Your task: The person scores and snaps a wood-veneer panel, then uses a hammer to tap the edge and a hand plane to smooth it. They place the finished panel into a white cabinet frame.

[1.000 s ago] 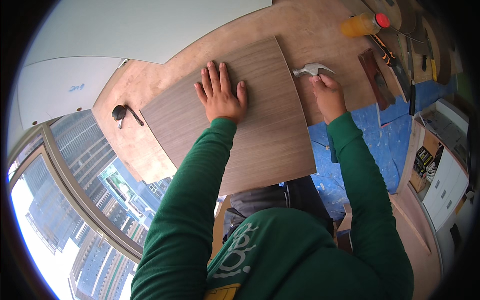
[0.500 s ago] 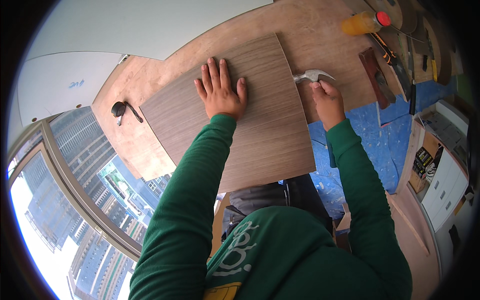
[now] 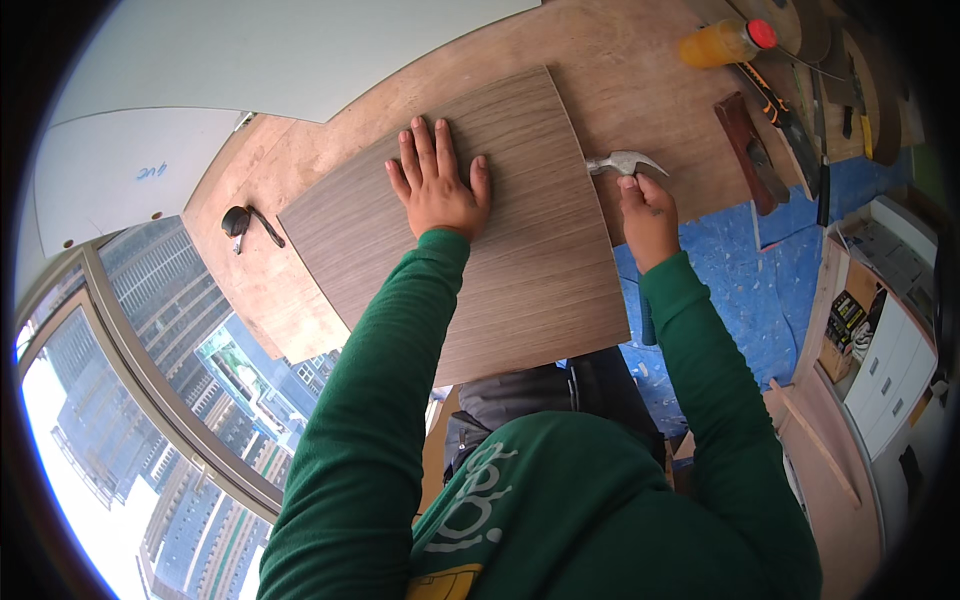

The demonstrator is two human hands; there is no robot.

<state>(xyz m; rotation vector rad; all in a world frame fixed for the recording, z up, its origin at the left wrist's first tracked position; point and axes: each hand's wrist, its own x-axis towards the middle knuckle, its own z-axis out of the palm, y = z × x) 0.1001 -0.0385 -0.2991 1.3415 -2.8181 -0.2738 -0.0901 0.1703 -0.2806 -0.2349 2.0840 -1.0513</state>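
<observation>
A grey-brown wood-grain panel [image 3: 530,270] lies across the plywood bench, its near edge reaching my waist. My left hand [image 3: 439,190] rests flat on its upper part, fingers spread. By the panel's right edge, my right hand [image 3: 650,218] grips a claw hammer [image 3: 627,163] high up, close under its head. The hammer's face is at the panel's edge, seemingly touching it, and the claw points right. The dark blue-green lower end of the handle shows beneath my right forearm; the middle is hidden.
A tape measure [image 3: 237,221] sits left of the panel. Toward the right lie a wooden hand plane [image 3: 750,155], a handsaw [image 3: 790,130] and a bottle with a red cap [image 3: 727,44]. White panels [image 3: 270,60] border the far left, above a window [image 3: 130,400]. Blue sheeting [image 3: 760,300] covers the floor at right.
My right hand and the hammer have shifted slightly down and left, alongside the panel's right edge. My left hand stays pressed on the panel, which looks almost unmoved.
</observation>
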